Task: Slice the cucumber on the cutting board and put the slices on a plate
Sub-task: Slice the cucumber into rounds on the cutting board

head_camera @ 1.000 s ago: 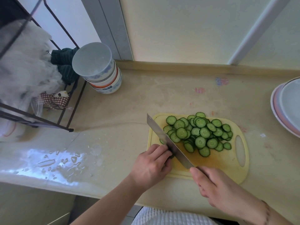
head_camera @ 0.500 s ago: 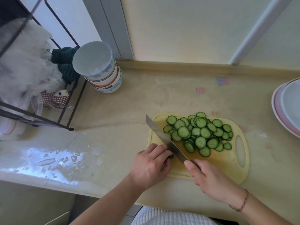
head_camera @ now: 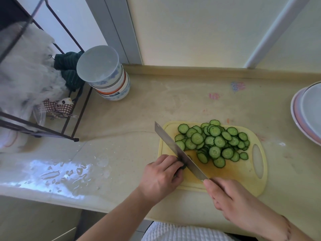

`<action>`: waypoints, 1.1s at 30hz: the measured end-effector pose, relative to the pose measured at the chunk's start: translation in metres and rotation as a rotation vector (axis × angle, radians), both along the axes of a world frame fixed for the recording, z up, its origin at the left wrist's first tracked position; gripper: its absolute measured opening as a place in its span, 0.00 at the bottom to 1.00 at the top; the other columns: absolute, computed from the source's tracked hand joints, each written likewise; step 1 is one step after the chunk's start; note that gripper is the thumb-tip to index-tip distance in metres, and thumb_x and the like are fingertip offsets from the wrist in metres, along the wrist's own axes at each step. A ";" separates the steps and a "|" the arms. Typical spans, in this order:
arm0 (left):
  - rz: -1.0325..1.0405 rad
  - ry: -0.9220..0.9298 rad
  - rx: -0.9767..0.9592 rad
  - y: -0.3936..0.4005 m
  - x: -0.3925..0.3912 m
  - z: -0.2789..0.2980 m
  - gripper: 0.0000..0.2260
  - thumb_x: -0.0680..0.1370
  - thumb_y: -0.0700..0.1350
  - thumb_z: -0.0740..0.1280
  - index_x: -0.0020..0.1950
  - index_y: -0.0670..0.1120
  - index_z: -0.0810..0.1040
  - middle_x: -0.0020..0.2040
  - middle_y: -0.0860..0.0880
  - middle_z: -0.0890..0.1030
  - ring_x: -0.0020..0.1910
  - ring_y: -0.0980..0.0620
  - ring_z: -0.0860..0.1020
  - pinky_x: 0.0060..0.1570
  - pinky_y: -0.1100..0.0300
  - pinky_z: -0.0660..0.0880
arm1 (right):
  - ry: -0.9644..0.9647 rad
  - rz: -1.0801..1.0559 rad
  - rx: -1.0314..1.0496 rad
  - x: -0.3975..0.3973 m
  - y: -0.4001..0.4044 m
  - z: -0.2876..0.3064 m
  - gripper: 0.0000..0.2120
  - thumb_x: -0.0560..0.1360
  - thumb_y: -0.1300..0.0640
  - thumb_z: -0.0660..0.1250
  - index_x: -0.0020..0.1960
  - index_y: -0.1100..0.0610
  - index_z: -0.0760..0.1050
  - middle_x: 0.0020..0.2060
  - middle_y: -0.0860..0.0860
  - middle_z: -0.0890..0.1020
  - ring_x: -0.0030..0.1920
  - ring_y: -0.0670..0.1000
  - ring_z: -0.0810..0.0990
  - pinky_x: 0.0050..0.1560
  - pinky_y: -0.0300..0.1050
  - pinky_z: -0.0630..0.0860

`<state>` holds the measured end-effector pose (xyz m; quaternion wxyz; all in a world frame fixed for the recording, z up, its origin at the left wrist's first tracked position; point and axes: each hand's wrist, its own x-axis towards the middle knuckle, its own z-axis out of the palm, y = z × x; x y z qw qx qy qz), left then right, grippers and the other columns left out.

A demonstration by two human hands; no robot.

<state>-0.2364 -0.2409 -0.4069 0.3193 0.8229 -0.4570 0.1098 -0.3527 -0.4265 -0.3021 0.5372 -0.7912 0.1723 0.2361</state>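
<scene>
A pile of green cucumber slices (head_camera: 214, 142) covers the far half of the yellow cutting board (head_camera: 241, 178). My left hand (head_camera: 162, 175) presses down the small dark end piece of cucumber (head_camera: 182, 167) at the board's left edge; most of the piece is hidden under my fingers. My right hand (head_camera: 231, 199) grips the handle of a cleaver-style knife (head_camera: 178, 151), whose blade runs diagonally against my left fingertips, down on the cucumber end. White and pink plates (head_camera: 307, 110) are stacked at the right edge of the counter.
A stack of bowls (head_camera: 107, 75) stands upside down at the back left, next to a dark wire rack (head_camera: 52, 129) holding plastic bags and cloths. Water puddles (head_camera: 64, 173) lie on the counter's front left. A wall runs along the back.
The knife rocked slightly up and back down on the cucumber end, my right hand shifting along the board's near edge. My left hand has stayed on the end piece.
</scene>
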 end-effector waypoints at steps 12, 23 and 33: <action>0.008 0.000 -0.007 -0.002 0.000 -0.001 0.05 0.77 0.41 0.68 0.46 0.45 0.85 0.46 0.51 0.83 0.41 0.49 0.81 0.32 0.56 0.78 | -0.012 0.062 -0.107 0.003 0.004 -0.003 0.28 0.74 0.32 0.51 0.37 0.58 0.66 0.27 0.47 0.65 0.28 0.46 0.62 0.30 0.43 0.62; 0.015 0.032 -0.006 -0.001 0.000 0.002 0.04 0.75 0.43 0.71 0.46 0.45 0.85 0.43 0.50 0.81 0.42 0.49 0.79 0.30 0.55 0.75 | 0.066 0.001 -0.080 0.016 0.007 -0.021 0.24 0.74 0.34 0.51 0.37 0.55 0.66 0.23 0.45 0.67 0.21 0.42 0.64 0.25 0.34 0.63; 0.002 0.026 -0.016 0.000 0.001 0.002 0.02 0.73 0.40 0.72 0.44 0.43 0.84 0.41 0.49 0.79 0.39 0.50 0.78 0.31 0.57 0.76 | -0.010 0.022 -0.022 0.004 0.004 -0.003 0.30 0.73 0.32 0.53 0.39 0.60 0.67 0.25 0.45 0.65 0.27 0.45 0.62 0.28 0.41 0.61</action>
